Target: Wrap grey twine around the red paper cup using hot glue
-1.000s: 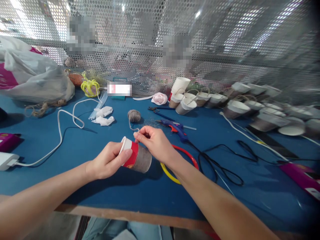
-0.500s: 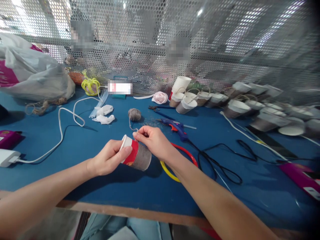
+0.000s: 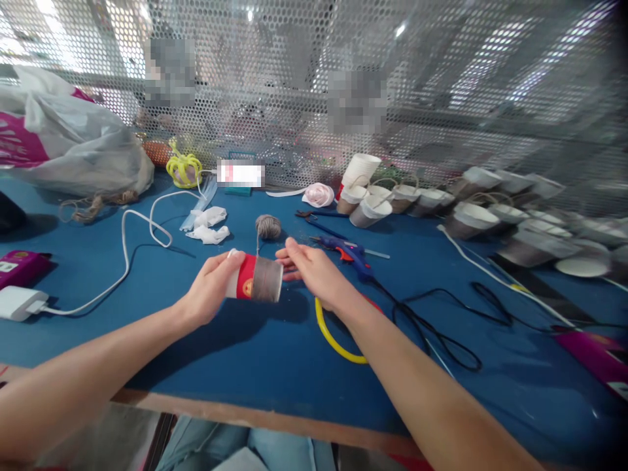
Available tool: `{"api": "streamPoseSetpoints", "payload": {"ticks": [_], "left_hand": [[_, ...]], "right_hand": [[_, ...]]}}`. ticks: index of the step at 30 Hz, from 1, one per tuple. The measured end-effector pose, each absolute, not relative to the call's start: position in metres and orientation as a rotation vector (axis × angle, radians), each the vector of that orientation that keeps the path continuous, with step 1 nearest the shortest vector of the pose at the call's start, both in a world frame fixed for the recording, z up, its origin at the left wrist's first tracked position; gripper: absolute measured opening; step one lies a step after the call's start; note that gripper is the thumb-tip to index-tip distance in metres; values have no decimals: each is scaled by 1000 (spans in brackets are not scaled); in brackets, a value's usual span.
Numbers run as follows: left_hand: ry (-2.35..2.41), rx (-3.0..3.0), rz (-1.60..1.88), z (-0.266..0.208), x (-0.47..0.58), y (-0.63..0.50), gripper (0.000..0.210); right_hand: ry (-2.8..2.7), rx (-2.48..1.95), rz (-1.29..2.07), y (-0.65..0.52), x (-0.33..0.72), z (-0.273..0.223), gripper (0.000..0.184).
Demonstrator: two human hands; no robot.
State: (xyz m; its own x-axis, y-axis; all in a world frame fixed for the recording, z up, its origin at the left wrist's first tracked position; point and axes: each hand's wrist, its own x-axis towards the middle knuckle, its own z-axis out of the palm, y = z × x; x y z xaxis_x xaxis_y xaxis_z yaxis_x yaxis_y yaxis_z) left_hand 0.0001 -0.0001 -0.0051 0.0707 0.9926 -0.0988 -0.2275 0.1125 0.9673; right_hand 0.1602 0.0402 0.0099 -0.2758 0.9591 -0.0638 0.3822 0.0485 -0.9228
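My left hand grips a red and white paper cup by its rim end, the cup lying on its side in the air. Grey yarn is wound round the half toward the cup's base. From there a strand runs up to a ball of grey yarn on the table. At the base end, my right hand is beside the cup with fingers extended and nothing visible in it. Whether its fingertips touch the base I cannot tell.
A blue glue gun and pliers lie beyond my right hand. Several yarn-wrapped cups stand at the back right. A yellow and red ring lies under my right forearm. A white cable crosses the left side.
My right hand has let go of the yarn strand and its fingers have straightened beside the base. The cup has turned to lie more level and shifted slightly left and up.
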Motion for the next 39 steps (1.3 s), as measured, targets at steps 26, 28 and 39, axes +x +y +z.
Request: {"api": "streamPoseSetpoints", "payload": {"ticks": [26,28,39], "left_hand": [[941,834,1002,-1,-6,7,27],[966,836,992,-2,-5,7,25],[1169,1143,1010,-7,-6,8,31]], "right_hand": [[-2330,-881,369,6,165,7,41],[-2333,-861,331,4,165,2,41],[-1984,-1683,303,37,210,35,28]]}}
